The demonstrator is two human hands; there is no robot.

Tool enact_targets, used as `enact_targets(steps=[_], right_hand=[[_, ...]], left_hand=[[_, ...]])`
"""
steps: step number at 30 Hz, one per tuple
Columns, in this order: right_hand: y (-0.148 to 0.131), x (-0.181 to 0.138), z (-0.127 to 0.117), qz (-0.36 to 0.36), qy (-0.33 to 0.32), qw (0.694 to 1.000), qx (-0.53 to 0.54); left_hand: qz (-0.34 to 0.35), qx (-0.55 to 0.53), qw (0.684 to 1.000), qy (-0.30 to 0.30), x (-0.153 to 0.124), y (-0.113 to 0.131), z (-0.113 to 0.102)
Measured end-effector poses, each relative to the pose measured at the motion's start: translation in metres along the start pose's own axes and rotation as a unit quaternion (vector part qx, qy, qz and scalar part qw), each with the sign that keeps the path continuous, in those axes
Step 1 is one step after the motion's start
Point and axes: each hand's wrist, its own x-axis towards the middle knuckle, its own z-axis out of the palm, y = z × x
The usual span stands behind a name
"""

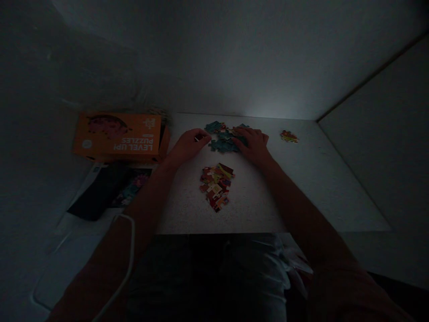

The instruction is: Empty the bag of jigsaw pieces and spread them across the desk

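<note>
My left hand (189,144) is closed, its thumb and fingers curled round a small dark puzzle piece (200,138) with a pale edge. Just right of it lies a heap of teal puzzle pieces (221,145) at the back of the white table. My right hand (253,142) rests over the right side of that heap, fingers stretched out and touching the pieces, hiding some of them. Nearer me, between my forearms, is a pile of red, brown and yellow puzzle pieces (216,185), overlapping each other.
An orange puzzle box (117,138) stands at the back left. In front of it lie a dark pouch (100,192) and a printed sheet (136,185). A small cluster of colourful pieces (288,136) sits at the back right. A white cable (131,243) crosses my left forearm. The room is dim.
</note>
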Motion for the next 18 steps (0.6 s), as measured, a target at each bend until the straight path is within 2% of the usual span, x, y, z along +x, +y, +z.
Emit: enact_targets(steps=[4, 11, 18], right_hand=[[-0.002, 0.002, -0.001, -0.016, -0.013, 0.999, 0.033], [0.005, 0.003, 0.003, -0.018, 0.015, 0.997, 0.073], [0.001, 0.000, -0.012, -0.044, 0.127, 0.989, 0.061]], left_hand=[[0.014, 0.008, 0.999, 0.038, 0.001, -0.004, 0.003], [0.030, 0.021, 0.998, 0.046, -0.001, -0.004, 0.006], [0.084, 0.112, 0.990, 0.026, -0.006, -0.007, 0.004]])
